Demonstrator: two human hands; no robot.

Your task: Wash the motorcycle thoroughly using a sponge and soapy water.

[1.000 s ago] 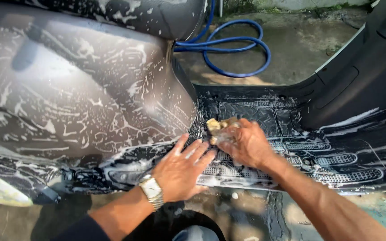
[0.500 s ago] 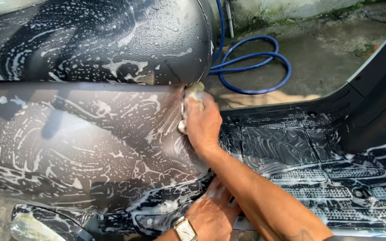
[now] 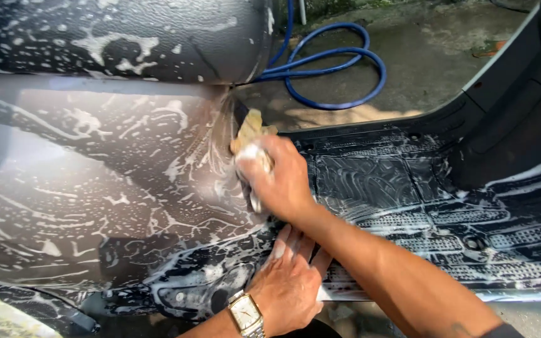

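A soap-streaked grey scooter body panel [image 3: 95, 188] fills the left of the view, under a dark foamy seat [image 3: 126, 37]. My right hand [image 3: 280, 178] grips a yellowish soapy sponge [image 3: 250, 130] and presses it against the front edge of the panel, just below the seat. My left hand [image 3: 289, 281], with a gold wristwatch [image 3: 245, 315], lies flat with fingers apart on the lower edge of the wet black footboard [image 3: 396, 188].
A blue hose [image 3: 339, 66] lies coiled on the wet concrete ground beyond the scooter. The black front leg shield [image 3: 515, 106] rises at the right. Foam covers the ribbed footboard mat.
My right hand with the sponge has moved from the footboard up to the panel edge under the seat, then slid slightly down. The left hand stays on the footboard edge.
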